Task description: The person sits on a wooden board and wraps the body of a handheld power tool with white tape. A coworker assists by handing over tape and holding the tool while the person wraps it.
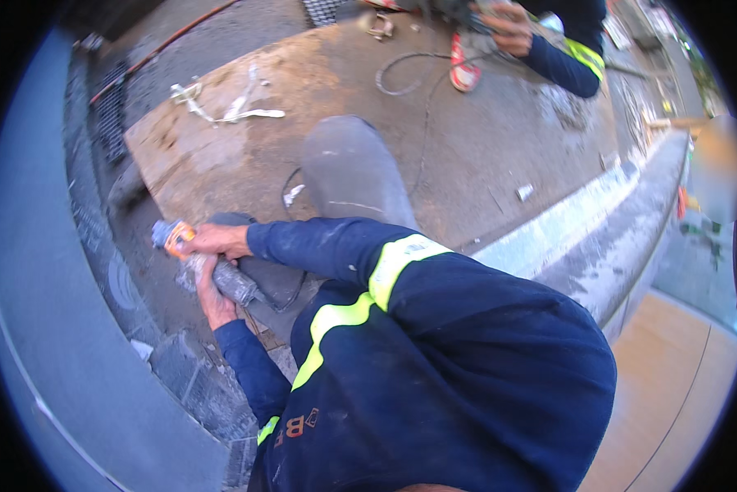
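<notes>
My left hand is wrapped round the grey, dust-covered body of a corded power tool, low at the left. Its type is not plain, since both hands cover part of it. Just beyond, my right hand is closed on a bottle-like object with an orange band and a pale bluish end, close against the tool's front. Whether the two touch is hidden. A dark cord leaves the tool's rear near my bent knee. The work surface in front of the tool is blurred.
A worn wooden board lies ahead, with white straps on it. At the top, another person's hand holds a corded tool; their red shoe stands on the board. A grey wall curves along my left; a pale ledge runs right.
</notes>
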Motion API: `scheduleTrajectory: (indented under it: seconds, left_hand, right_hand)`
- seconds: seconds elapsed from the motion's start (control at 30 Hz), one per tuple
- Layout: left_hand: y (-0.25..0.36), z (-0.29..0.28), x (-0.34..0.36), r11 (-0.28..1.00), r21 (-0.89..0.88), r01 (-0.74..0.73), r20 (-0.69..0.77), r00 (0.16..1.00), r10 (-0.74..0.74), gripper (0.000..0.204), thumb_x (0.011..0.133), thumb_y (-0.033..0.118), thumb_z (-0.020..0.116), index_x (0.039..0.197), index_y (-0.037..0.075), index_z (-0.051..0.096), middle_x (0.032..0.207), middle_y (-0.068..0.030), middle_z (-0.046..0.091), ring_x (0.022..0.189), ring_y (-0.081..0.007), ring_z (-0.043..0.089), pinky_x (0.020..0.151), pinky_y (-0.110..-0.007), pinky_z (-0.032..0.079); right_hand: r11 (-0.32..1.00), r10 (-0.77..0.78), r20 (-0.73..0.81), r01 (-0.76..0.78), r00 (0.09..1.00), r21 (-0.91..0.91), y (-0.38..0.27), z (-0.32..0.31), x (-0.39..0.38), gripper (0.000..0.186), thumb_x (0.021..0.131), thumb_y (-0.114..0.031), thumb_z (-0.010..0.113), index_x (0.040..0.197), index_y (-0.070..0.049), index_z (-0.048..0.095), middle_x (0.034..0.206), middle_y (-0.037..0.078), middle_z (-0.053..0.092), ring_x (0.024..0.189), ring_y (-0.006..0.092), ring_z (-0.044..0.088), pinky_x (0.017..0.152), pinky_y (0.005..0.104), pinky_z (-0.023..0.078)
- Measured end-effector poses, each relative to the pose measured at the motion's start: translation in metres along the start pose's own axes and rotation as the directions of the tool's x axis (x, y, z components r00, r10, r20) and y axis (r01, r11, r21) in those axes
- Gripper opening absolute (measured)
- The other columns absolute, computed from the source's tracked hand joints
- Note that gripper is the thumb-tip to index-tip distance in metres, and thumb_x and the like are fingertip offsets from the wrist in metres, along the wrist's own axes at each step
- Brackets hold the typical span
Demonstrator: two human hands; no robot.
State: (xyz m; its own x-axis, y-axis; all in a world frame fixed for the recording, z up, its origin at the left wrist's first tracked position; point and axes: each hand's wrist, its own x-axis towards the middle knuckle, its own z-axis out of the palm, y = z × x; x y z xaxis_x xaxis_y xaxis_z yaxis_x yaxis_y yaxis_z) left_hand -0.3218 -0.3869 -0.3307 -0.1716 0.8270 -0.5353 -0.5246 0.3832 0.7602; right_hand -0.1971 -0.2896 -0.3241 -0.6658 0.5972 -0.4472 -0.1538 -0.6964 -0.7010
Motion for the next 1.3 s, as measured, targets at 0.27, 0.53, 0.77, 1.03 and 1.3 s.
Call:
scheduleTrajectory:
  seconds: [0.27,0.53,0.77,1.03,1.3]
  left_hand:
    - [0.022,0.007,-0.028,0.963,-0.177,0.202,0.219,0.962,-0.161,0.052,0.091,0.014,0.074,0.135,-0.002,0.053,0.112,-0.0161,0.065,0.090,-0.0279,0.067,0.077,-0.043,0.059]
    - [0.015,-0.004,-0.030,0.983,-0.047,0.176,0.075,0.982,-0.172,0.038,0.092,0.013,0.069,0.124,-0.003,0.056,0.099,-0.0139,0.063,0.080,-0.0260,0.065,0.071,-0.039,0.057]
    - [0.014,-0.007,-0.024,0.983,-0.019,0.181,-0.009,0.983,-0.182,0.032,0.093,0.019,0.078,0.117,0.002,0.065,0.093,-0.0110,0.073,0.075,-0.0235,0.074,0.069,-0.038,0.063]
    - [0.017,0.007,-0.036,0.971,-0.115,0.211,0.075,0.976,-0.203,0.031,0.089,0.019,0.080,0.112,0.002,0.068,0.088,-0.0106,0.075,0.073,-0.0204,0.075,0.070,-0.034,0.065]
    - [-0.001,0.030,-0.028,0.974,-0.217,0.062,-0.032,0.997,-0.071,0.040,0.083,0.005,0.079,0.118,-0.002,0.062,0.081,-0.0116,0.072,0.056,-0.0203,0.071,0.049,-0.035,0.061]
  right_hand:
    - [0.980,-0.063,0.024,0.057,0.998,0.189,-0.005,0.016,0.003,0.031,0.096,-0.031,0.074,0.111,-0.004,0.067,0.086,0.007,0.068,0.070,0.0192,0.064,0.057,0.0404,0.050]
    - [0.981,0.017,0.051,-0.027,0.999,0.192,0.029,0.020,0.035,0.035,0.100,-0.041,0.070,0.113,-0.009,0.065,0.084,0.005,0.065,0.067,0.0185,0.061,0.053,0.0410,0.046]
    - [0.961,0.029,0.103,-0.056,0.994,0.271,0.038,0.008,0.032,0.050,0.104,-0.058,0.060,0.121,-0.011,0.062,0.082,0.006,0.068,0.056,0.0188,0.064,0.030,0.0371,0.040]
    - [0.948,0.167,0.035,-0.170,0.985,0.270,0.021,0.001,0.030,0.047,0.103,-0.045,0.069,0.122,-0.002,0.064,0.092,0.012,0.072,0.075,0.0261,0.070,0.068,0.0424,0.058]
    - [0.963,0.142,0.099,-0.161,0.985,0.214,0.008,-0.009,0.019,0.058,0.110,-0.053,0.054,0.135,-0.001,0.058,0.109,0.018,0.074,0.096,0.0318,0.075,0.087,0.0463,0.062]
